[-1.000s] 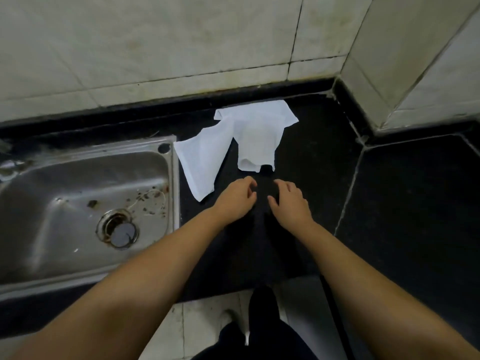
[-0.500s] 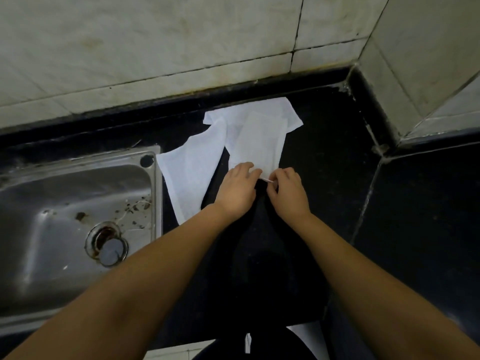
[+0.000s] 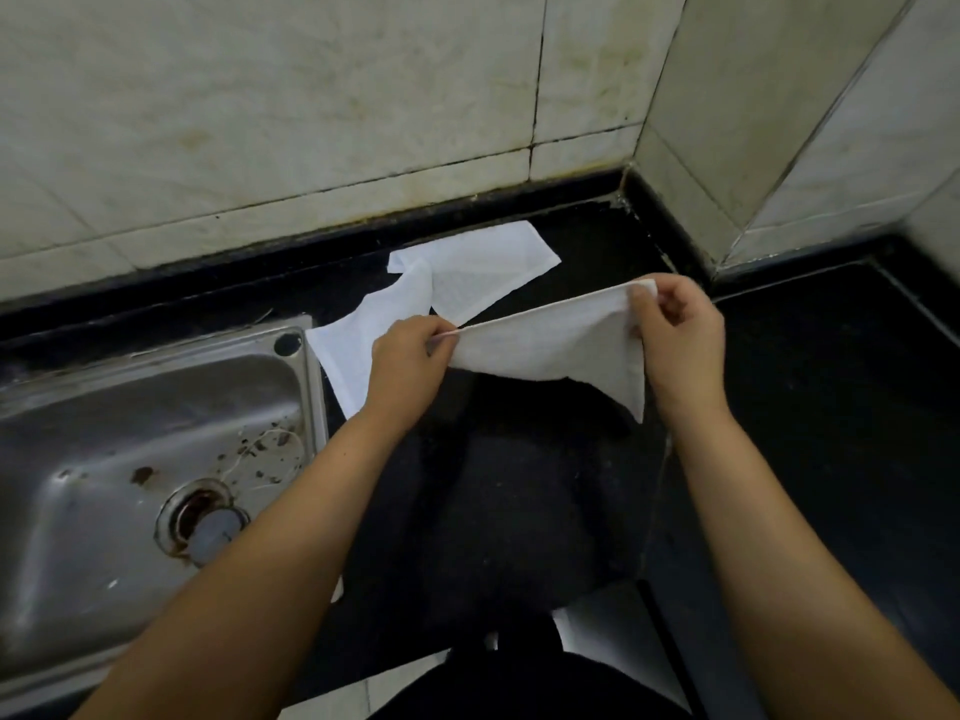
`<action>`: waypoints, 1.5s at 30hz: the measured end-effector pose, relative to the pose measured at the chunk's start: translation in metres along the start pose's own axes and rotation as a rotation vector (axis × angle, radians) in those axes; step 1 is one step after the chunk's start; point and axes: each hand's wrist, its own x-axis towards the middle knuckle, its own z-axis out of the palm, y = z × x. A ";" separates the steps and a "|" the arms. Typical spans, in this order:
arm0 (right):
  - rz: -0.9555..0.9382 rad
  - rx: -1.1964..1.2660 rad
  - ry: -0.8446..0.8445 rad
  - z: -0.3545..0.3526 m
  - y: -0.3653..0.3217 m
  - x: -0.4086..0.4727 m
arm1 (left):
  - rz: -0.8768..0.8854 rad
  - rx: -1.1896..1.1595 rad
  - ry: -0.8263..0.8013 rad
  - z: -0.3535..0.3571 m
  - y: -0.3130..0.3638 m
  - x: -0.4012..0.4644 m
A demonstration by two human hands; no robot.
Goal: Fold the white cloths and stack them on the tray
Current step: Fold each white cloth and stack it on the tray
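Behind the held cloth (image 3: 545,345), another cloth (image 3: 467,275) beside sink (image 3: 156,407).

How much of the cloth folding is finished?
None looks finished: no folded stack or tray shows. The left hand and right hand pinch one white cloth stretched above the counter. The other cloth lies crumpled, still to fold.

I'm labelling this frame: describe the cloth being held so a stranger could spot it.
Start at the steel sink on the left; right of it runs the black counter. Above that, the left hand and right hand pinch the held cloth taut in the air, while the other white cloths lie flat behind it.
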 end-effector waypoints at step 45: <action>0.392 -0.779 -0.443 0.014 0.109 -0.010 | -0.433 0.249 -0.404 0.043 -0.060 -0.051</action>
